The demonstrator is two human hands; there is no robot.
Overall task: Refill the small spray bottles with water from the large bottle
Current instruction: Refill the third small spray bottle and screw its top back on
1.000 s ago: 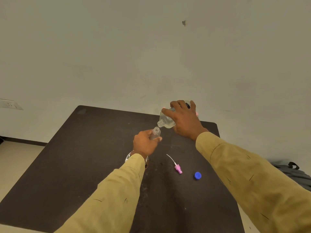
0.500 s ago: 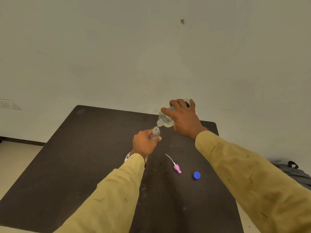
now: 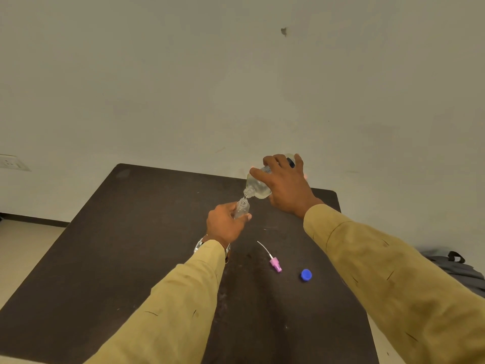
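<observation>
Lying nearest the wearer on the dark table point(image 3: 131, 245) are two loose closures: a blue cap point(image 3: 306, 274) and, just beside it, a pink spray nozzle point(image 3: 275, 265) with its white dip tube pointing away, both short of the left hand's fingertips and off to their right. Beyond them the left hand point(image 3: 225, 224) has its fingers wrapped around the small spray bottle point(image 3: 242, 208), whose open neck stands clear above the thumb and leans toward the other hand. Past those fingers and slightly higher, the right hand point(image 3: 287, 186) is clamped over the large bottle point(image 3: 258, 186), fingers curled across its top side, thumb hidden beneath. That bottle is tipped steeply, its uncapped mouth directly above the small neck and almost touching it. Liquid shows inside the large bottle; whether a stream is running between the two mouths is too fine to tell.

By my reading, the pouring step is in hand for this bottle. How full the small one is cannot be read, since fingers cover most of it. The next move calls for keeping the two mouths aligned, then levelling the large bottle before overflow and screwing the pink nozzle on.
</observation>
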